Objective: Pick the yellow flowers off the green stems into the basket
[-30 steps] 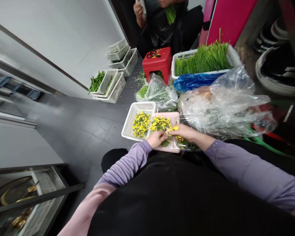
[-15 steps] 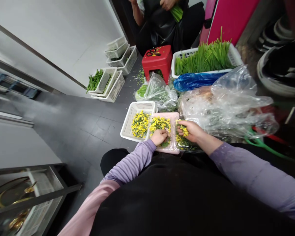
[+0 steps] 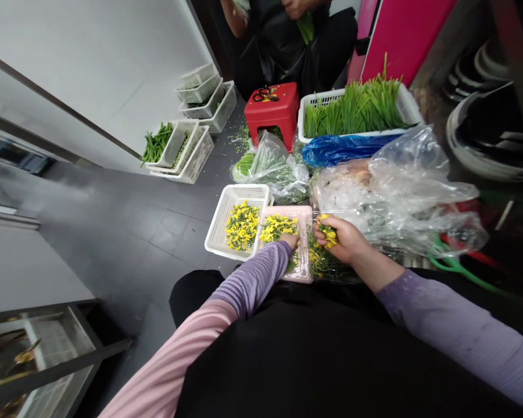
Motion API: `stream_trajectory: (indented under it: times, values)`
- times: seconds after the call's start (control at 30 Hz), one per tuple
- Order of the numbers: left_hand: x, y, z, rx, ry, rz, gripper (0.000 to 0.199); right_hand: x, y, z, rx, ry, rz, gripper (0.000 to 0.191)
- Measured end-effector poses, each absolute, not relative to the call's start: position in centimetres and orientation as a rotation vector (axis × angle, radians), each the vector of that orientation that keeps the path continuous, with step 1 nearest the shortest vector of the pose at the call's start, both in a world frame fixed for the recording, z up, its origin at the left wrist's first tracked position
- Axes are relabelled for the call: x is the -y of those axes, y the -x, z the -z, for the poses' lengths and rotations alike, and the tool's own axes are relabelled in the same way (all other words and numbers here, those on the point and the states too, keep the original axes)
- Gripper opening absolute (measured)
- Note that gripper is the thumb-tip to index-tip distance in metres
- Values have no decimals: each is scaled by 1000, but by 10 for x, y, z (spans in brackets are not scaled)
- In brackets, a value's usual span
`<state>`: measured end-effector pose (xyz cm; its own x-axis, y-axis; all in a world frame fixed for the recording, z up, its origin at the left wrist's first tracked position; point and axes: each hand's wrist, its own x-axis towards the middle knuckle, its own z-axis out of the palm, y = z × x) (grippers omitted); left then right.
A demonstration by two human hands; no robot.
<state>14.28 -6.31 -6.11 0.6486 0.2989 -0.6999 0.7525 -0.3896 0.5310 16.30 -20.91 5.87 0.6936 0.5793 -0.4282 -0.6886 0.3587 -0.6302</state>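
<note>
Yellow flowers with green stems lie in a white basket (image 3: 215, 232), in a pink tray (image 3: 305, 238) beside it, and in a clear plastic container (image 3: 326, 268) at the right. My right hand (image 3: 342, 237) is closed on a bunch of yellow flowers (image 3: 330, 235) above the clear container. Over the right part of the pink tray is my left hand (image 3: 290, 240), its fingers reaching down among the flowers; whether they grip anything is too small to tell.
Behind the trays are bagged greens (image 3: 272, 168), a red stool (image 3: 272, 110) with scissors, and a white crate (image 3: 303, 125) of green stalks. Clear plastic bags (image 3: 401, 191) lie at the right. Another person (image 3: 283, 46) sits beyond the stool, holding green stalks.
My left hand has moved slightly right, towards the clear container. My right hand still holds its flowers. The whole view has shifted a little.
</note>
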Motion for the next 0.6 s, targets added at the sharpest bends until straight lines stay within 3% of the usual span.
stream_trajectory:
  times: [0.37, 0.6]
  values:
    - [32, -82, 18, -592, -1435, 483, 32, 200, -156, -44, -256, 1080, -937, 14]
    - [30, -63, -22, -351, -1616, 261, 32, 180, -129, -31, -84, 1082, -1088, 25]
